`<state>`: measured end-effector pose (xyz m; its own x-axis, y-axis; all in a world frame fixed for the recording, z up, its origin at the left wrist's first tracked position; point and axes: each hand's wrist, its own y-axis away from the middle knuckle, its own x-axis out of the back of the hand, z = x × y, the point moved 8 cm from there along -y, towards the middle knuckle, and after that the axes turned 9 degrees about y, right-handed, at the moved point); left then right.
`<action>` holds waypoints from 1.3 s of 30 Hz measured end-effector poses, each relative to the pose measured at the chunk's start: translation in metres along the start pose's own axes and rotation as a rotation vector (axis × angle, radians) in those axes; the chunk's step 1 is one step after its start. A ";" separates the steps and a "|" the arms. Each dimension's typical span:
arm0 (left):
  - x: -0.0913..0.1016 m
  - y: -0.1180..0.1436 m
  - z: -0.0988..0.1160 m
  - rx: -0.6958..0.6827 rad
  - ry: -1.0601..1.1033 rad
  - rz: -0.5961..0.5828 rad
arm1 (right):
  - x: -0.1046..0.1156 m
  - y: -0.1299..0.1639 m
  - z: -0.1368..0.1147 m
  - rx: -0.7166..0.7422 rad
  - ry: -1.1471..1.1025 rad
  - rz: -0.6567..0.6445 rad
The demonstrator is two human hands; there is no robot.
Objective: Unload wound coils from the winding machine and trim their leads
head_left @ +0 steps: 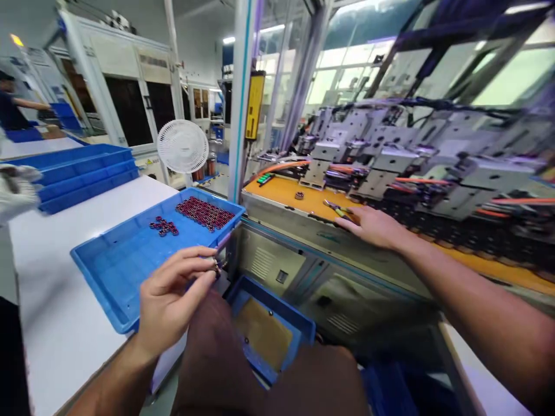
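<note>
Left hand [171, 297] pinching a small part [214, 264]; right hand [373, 226] flat on orange deck [286, 193].

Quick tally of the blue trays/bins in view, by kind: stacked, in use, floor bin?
Stacked blue trays on the white table: 3
Blue tray holding the small dark-red parts, just beyond the left hand: 1
Blue bin low in front of the machine: 1
Total: 5

No legible text, labels or numbers anywhere.

Bright factory hall; white fan [182, 146]; large windows [347, 69] behind.
</note>
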<state>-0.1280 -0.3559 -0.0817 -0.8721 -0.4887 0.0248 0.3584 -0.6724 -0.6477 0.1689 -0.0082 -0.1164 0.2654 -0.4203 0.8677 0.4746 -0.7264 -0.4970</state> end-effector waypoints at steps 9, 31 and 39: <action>-0.029 -0.009 -0.008 -0.012 -0.020 -0.033 | 0.028 0.094 -0.053 0.093 -0.076 -0.122; -0.061 0.015 -0.019 0.070 -0.023 -0.184 | 0.041 0.198 -0.219 0.169 -1.561 -0.550; -0.066 0.015 -0.021 0.060 -0.017 -0.226 | 0.039 0.196 -0.220 0.151 -1.661 -0.513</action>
<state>-0.0719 -0.3215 -0.1092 -0.9270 -0.3307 0.1768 0.1742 -0.7973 -0.5780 0.0879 -0.2865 -0.1811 0.5349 0.8431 0.0550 0.8205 -0.5028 -0.2720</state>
